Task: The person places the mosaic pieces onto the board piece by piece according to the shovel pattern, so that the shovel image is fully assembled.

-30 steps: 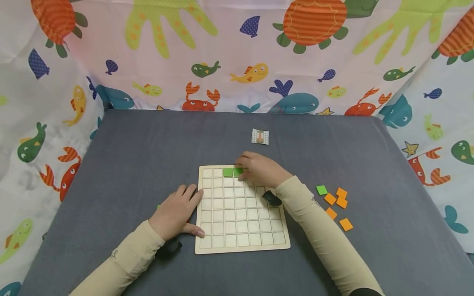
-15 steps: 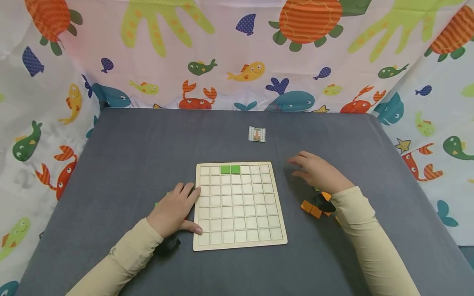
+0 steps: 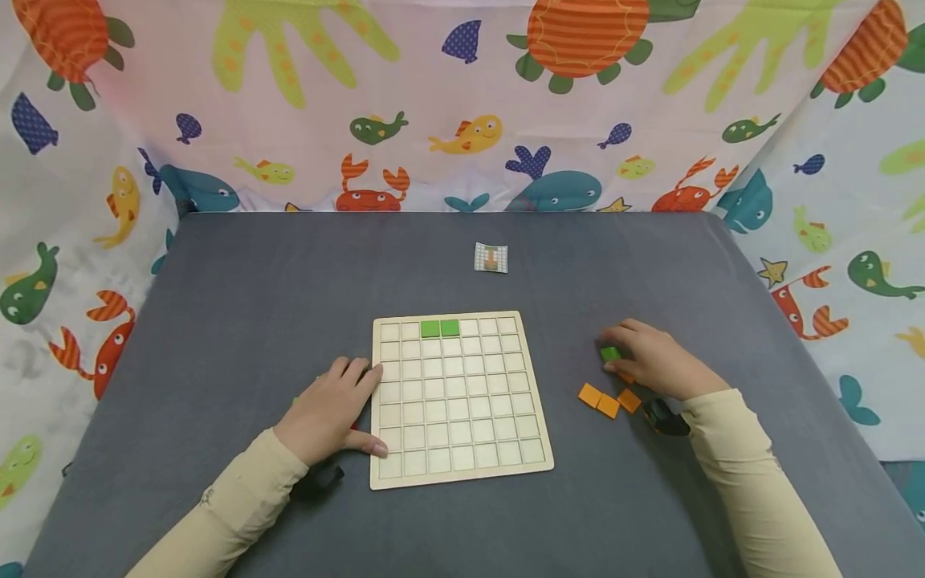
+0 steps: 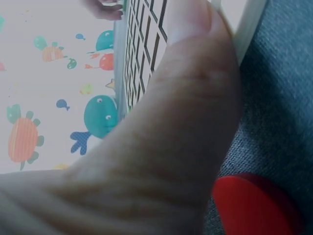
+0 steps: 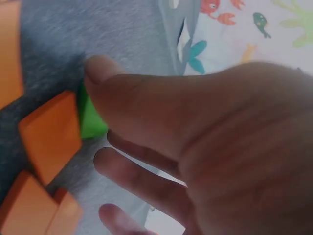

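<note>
Left hand (image 3: 328, 409) at the left edge of the gridded board (image 3: 460, 410), fingers spread, thumb on the rim; board lies on the gray table (image 3: 311, 273), 2 green tiles (image 3: 440, 328) in its far row, columns 3 and 4 from left; right hand (image 3: 661, 361) right of the board, thumb and fingers narrow around a loose green tile (image 3: 610, 353), cannot tell if pinched; orange tiles (image 3: 608, 406) just near of it; printed card (image 3: 491, 258) far; red piece (image 4: 257, 205) by left thumb
</note>
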`<state>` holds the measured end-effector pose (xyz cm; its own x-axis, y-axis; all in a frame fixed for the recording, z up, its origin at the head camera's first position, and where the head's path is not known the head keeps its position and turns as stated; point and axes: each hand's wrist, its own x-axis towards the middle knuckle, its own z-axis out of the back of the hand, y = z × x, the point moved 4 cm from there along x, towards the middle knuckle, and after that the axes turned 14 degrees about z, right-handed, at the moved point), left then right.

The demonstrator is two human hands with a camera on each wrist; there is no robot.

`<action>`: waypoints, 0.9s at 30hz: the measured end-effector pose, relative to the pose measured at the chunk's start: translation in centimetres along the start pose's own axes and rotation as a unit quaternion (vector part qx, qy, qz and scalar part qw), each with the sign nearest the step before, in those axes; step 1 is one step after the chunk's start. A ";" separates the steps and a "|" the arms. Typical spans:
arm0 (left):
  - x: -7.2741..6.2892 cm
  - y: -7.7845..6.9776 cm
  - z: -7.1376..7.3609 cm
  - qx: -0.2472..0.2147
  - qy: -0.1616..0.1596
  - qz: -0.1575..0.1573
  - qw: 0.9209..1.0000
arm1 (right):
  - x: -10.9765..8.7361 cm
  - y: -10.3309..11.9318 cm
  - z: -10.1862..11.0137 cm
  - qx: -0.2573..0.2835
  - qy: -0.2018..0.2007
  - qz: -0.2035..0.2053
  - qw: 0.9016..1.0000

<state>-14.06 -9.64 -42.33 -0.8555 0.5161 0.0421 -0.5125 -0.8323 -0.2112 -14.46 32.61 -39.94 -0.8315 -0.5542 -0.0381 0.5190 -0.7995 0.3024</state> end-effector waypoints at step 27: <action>-0.1 0.0 0.2 0.008 -0.015 -0.008 1.000 | 1.6 0.4 -0.2 0.005 -0.041 0.018 0.999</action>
<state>-13.99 -9.73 -42.10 -0.8484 0.5240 0.0752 -0.5279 -0.8268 -0.1942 -15.56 31.40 -40.08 -0.8262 -0.5612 0.0502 0.5468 -0.7772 0.3113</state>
